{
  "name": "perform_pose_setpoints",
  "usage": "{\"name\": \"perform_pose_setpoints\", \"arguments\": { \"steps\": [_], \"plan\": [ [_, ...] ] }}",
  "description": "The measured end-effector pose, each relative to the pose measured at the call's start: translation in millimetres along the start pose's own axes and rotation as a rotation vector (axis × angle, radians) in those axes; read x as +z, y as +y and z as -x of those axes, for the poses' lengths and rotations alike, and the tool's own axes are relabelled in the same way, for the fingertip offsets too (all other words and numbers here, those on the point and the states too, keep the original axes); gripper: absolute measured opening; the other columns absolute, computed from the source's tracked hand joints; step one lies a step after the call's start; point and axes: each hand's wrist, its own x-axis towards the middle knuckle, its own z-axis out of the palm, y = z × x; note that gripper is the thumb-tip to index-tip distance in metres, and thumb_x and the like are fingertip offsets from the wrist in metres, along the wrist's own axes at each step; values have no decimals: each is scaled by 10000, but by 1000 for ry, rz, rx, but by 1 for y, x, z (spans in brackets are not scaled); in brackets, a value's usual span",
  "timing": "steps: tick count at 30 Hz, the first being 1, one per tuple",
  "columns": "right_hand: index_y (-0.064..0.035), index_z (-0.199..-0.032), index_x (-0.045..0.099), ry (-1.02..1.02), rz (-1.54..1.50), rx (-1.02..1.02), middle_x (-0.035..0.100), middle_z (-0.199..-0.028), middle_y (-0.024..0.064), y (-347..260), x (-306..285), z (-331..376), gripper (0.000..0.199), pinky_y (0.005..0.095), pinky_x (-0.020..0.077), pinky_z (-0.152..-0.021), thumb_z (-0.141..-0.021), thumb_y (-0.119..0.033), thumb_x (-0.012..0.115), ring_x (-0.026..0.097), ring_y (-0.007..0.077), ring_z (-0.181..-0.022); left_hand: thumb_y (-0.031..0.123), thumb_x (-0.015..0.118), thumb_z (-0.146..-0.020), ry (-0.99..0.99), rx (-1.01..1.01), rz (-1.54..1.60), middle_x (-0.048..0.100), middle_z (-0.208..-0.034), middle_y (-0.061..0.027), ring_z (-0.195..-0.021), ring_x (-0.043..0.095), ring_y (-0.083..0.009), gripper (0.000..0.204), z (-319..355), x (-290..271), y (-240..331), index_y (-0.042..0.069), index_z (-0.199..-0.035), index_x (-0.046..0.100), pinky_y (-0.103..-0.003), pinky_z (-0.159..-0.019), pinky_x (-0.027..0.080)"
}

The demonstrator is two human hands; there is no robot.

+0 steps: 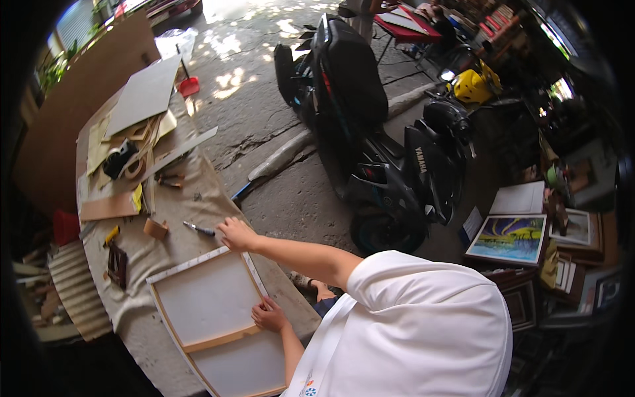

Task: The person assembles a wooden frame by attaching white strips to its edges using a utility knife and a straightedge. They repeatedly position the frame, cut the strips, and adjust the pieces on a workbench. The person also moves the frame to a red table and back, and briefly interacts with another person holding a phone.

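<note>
A stretched canvas point(208, 288) lies back side up on the cloth-covered table, its pale wooden bars and crossbar showing. White fabric is folded over its edges. My right hand point(238, 235) is bent over the far corner of the canvas, fingers curled down at its edge. Lower on the same side, my left hand point(270, 316) grips the side bar just above the crossbar, fingertips pressed together. Whether a small item sits in either hand's fingers is hidden. A slim tool with a dark handle point(200, 229) lies just beyond the right hand.
On the table lie a brown block point(156, 229), a dark red staple gun point(117, 264), a yellow-handled tool point(112, 235), pliers point(170, 180), a black tape measure-like object point(120, 159) and a white board point(143, 97). A black scooter point(390, 169) and framed pictures point(508, 238) stand nearby.
</note>
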Motion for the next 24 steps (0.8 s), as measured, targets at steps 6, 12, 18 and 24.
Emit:
{"name": "perform_pose_setpoints", "arguments": {
  "steps": [6,12,18,24],
  "plan": [
    [-72,-1127,641,-177,84,94,650,-1041,182,71,-92,201,250,498,510,-863,-949,-244,607,637,384,-1005,501,620,-934,3,1,-67,592,-810,-123,-826,575,-369,467,-7,-3,-5,59,-809,536,-514,-705,414],
    [-103,-1150,698,-250,113,764,705,-1152,163,123,-185,477,286,475,526,-932,-960,-256,549,658,358,-1093,523,586,-957,-32,78,-102,591,-816,-120,-840,576,-368,476,-2,2,-16,66,-835,530,-514,-721,416],
    [-72,-1028,726,431,-41,1389,743,-933,161,137,-172,664,247,424,573,-804,-932,-248,582,723,319,-893,554,566,-959,-64,34,-207,623,-871,-160,-889,593,-391,493,-5,2,-14,70,-871,552,-527,-750,433],
    [-47,-899,725,628,-504,1463,732,-934,194,141,-9,834,161,421,561,-778,-861,-181,644,712,327,-862,382,641,-947,302,154,29,646,-986,-186,-890,603,-410,374,16,6,55,19,-1019,589,-519,-790,466]
  ]
}}
